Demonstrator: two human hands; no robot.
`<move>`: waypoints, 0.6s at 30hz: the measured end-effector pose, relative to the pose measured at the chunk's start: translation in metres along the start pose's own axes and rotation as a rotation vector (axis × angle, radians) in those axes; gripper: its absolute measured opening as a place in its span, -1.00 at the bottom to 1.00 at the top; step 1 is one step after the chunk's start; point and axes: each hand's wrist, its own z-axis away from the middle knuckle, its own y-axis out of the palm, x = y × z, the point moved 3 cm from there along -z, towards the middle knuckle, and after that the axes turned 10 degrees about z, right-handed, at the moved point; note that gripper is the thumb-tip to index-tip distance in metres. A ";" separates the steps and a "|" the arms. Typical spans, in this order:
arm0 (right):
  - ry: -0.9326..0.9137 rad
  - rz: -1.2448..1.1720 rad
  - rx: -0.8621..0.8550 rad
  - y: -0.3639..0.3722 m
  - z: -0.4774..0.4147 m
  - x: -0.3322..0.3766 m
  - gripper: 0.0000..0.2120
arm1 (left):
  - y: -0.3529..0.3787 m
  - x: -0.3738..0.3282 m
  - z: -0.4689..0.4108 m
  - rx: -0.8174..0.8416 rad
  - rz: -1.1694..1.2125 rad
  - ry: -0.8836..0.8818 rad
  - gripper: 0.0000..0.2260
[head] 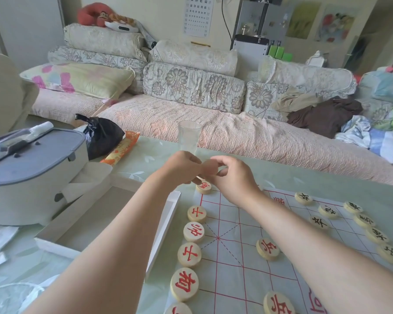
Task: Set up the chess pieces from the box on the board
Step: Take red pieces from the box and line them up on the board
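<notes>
A: Where are the hands seen?

B: The left hand (pixel 182 166) and the right hand (pixel 233 175) are held together over the far left corner of the board (pixel 236 275), with their fingers touching.

A: Is anything gripped?

B: That cannot be told. The fingers of both hands are curled, and the spot where they meet is blurred. The left fingertips are held on or just above a corner piece (pixel 203 187) lettered in red, which is laid flat on that corner.

A: And the other pieces?

B: A line of red pieces (pixel 193 232) is laid along the board's left edge, from near the corner piece down to the near edge of the view. Two more red pieces (pixel 267 248) are set further right, one nearer than the other. Black-lettered pieces (pixel 377 235) are spread along the right side.

A: Where is the box found?

B: The white box (pixel 168 220) is set just beside the board's left edge, on the table (pixel 315 177). A clear glass (pixel 188 138) is stood upright just beyond the hands. At the far left, a grey-lidded container (pixel 32 173), a black bag (pixel 102 137) and an orange packet (pixel 120 150) are seen.
</notes>
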 end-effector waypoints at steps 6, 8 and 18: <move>-0.051 0.104 0.098 0.006 0.010 -0.003 -0.61 | -0.001 0.012 0.000 0.013 -0.300 0.037 -0.70; -0.084 0.209 0.168 0.012 0.012 -0.008 -0.61 | 0.001 0.019 -0.002 0.017 -0.485 0.046 -0.77; -0.024 0.313 0.296 0.031 0.019 -0.022 -0.65 | 0.000 0.045 -0.004 0.063 -0.662 0.101 -0.84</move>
